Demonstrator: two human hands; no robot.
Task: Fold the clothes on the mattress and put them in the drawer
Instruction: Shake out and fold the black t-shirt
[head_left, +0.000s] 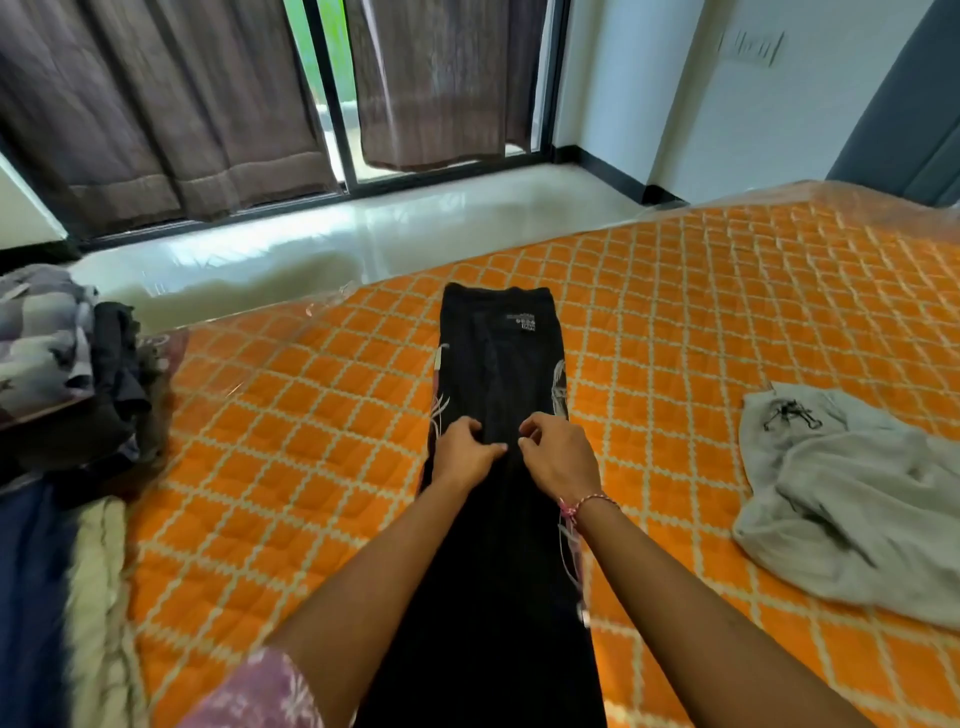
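black trousers (498, 374) lie lengthwise down the middle of the orange quilted mattress (701, 312), folded narrow, with the waistband at the far end and the legs running back toward us out of the bottom of the view. we note a small white printed label near the waistband and pale embroidered lines along both outer edges of the cloth.

left hand (462, 452) rests on the trousers about midway along their length, fingers curled, thumb and fingertips pinching the black fabric. right hand (558, 457) sits just beside it, also on the trousers, fingers bent and nipping the cloth at the centre line. the two hands nearly touch. a pink and white thread bracelet (587, 504) circles the right wrist. a purple patterned sleeve (260, 691) shows at the left upper arm.

grey garment (852, 499) lies crumpled on the mattress to the right, well apart from the trousers, with a dark drawstring on its upper part. a heap of dark and grey patterned clothes (78, 364) sits at the left edge of the mattress.

beyond the mattress we record a glossy pale floor (337, 244), brown curtains (171, 104) over a dark-framed window, and a white wall (701, 93) at the right.
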